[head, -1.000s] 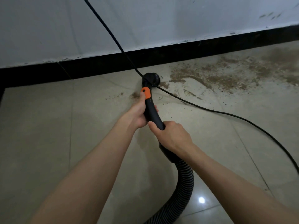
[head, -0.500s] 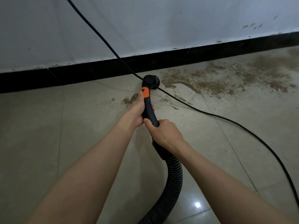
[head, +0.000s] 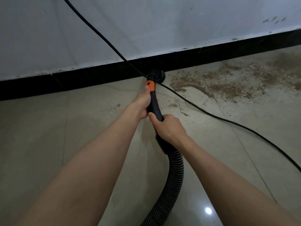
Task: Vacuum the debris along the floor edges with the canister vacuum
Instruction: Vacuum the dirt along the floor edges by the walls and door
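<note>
At centre frame, the left hand (head: 142, 103) and right hand (head: 169, 128) both curl round a black vacuum wand with an orange switch (head: 153, 101). Its round black brush head (head: 157, 75) touches the black skirting board (head: 81, 79). Brown gritty debris (head: 219, 82) spreads across the beige tiled floor (head: 40, 144) at upper right.

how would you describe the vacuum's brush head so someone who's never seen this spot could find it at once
Follow the black baseboard under the white wall to where a thin black cord crosses it. There sits the round black bristled brush head, right against the baseboard, left of the brown debris patch; an orange-tipped wand leads to it.
</note>
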